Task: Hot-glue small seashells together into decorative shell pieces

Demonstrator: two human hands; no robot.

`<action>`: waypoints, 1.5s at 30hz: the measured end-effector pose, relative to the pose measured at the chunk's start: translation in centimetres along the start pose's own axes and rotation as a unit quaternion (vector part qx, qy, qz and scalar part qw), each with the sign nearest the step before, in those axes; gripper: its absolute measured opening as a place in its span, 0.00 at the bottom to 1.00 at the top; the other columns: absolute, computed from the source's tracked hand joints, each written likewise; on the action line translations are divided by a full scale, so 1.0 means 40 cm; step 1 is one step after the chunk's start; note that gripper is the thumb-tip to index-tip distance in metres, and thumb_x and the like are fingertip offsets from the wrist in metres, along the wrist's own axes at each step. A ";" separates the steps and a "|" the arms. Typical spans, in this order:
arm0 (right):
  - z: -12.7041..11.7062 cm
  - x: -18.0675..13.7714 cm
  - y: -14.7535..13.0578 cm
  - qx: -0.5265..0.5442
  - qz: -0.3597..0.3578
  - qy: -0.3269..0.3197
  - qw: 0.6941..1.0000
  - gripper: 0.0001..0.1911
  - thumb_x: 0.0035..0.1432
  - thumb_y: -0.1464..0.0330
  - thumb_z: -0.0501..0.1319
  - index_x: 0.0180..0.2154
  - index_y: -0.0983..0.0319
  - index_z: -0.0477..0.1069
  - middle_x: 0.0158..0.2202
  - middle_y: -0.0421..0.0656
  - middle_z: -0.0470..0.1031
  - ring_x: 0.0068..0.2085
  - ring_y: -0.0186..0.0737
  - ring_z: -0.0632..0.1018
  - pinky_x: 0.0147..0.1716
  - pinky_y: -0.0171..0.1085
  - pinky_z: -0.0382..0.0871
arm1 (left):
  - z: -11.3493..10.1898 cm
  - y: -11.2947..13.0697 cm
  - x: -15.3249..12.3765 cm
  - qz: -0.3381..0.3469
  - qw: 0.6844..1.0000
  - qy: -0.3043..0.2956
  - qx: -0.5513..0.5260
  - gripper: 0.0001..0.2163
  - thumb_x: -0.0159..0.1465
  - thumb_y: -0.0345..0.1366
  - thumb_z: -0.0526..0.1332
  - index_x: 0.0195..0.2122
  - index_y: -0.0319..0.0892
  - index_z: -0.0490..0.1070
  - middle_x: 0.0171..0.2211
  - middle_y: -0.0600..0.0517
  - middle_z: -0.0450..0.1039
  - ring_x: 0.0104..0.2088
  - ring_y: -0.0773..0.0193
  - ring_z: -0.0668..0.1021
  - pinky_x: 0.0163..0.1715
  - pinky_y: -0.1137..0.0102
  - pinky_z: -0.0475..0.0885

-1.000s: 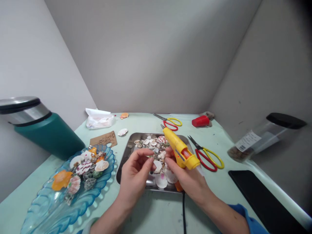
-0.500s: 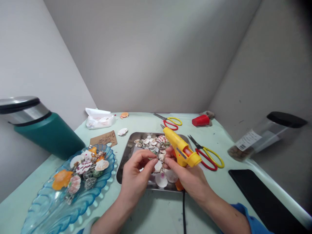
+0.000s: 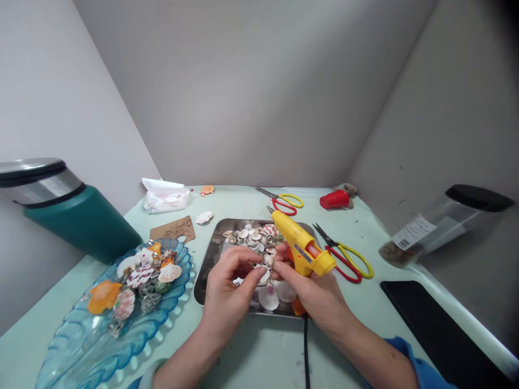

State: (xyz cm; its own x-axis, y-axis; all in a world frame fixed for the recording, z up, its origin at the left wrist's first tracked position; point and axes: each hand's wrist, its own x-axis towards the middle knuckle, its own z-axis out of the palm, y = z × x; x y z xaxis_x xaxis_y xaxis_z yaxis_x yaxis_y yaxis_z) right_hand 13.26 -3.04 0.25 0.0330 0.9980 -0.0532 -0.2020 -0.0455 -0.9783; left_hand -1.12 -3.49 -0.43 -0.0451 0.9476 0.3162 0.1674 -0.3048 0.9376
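Observation:
My right hand [image 3: 310, 289] is wrapped round a yellow hot glue gun [image 3: 298, 237], whose nozzle points up and to the left. The thumb and a fingertip of that hand come together beside a small pale shell [image 3: 268, 260]; whether they touch it I cannot tell. Opposite, my left hand [image 3: 229, 283] is curled, with a small gap between thumb and forefinger and nothing visible in it. Both hands are over a metal tray [image 3: 208, 267] of small shells [image 3: 251, 235]. Larger white shells [image 3: 268, 297] lie near its front edge, partly hidden by my hands.
On the left, a blue glass dish [image 3: 81, 335] of shells stands before a green bottle [image 3: 85, 221]. Two pairs of scissors [image 3: 346, 259] [image 3: 286, 202] and a red cup [image 3: 334, 199] lie beyond the tray. At right are a clear jar [image 3: 425, 232] and a black slab [image 3: 430, 319].
My left thumb and forefinger have parted slightly. The glue gun stays in my right hand, almost in the same spot.

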 end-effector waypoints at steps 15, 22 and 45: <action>-0.002 0.005 0.007 0.051 0.004 -0.017 0.999 0.14 0.46 0.68 0.67 0.37 0.62 0.69 0.28 0.37 0.71 0.27 0.34 0.74 0.28 0.34 0.70 | -0.005 -0.012 0.004 0.007 0.999 -0.036 0.027 0.07 0.59 0.32 0.60 0.38 0.43 0.74 0.41 0.48 0.66 0.26 0.69 0.72 0.26 0.72 0.70; -0.006 0.007 0.012 0.065 0.029 -0.037 0.997 0.14 0.48 0.68 0.67 0.37 0.62 0.66 0.24 0.35 0.70 0.24 0.32 0.72 0.25 0.31 0.67 | -0.003 -0.026 -0.003 0.069 0.994 -0.038 0.082 0.06 0.60 0.29 0.58 0.38 0.42 0.71 0.42 0.47 0.70 0.36 0.63 0.75 0.30 0.72 0.72; -0.015 0.009 0.020 0.095 0.087 -0.038 0.991 0.12 0.49 0.70 0.64 0.37 0.62 0.67 0.17 0.36 0.70 0.19 0.32 0.69 0.21 0.31 0.65 | 0.000 -0.035 -0.008 0.050 0.988 -0.055 0.133 0.09 0.60 0.32 0.60 0.42 0.43 0.74 0.35 0.51 0.73 0.25 0.70 0.73 0.27 0.73 0.71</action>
State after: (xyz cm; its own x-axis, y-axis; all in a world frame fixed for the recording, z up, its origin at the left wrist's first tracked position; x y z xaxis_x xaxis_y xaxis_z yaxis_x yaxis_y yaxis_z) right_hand 13.72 -2.73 -0.66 -0.0908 0.9766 -0.1949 -0.3795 -0.2149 -0.8999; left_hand -1.35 -3.37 -1.83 0.0894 0.9231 0.3741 0.4194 -0.3756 0.8265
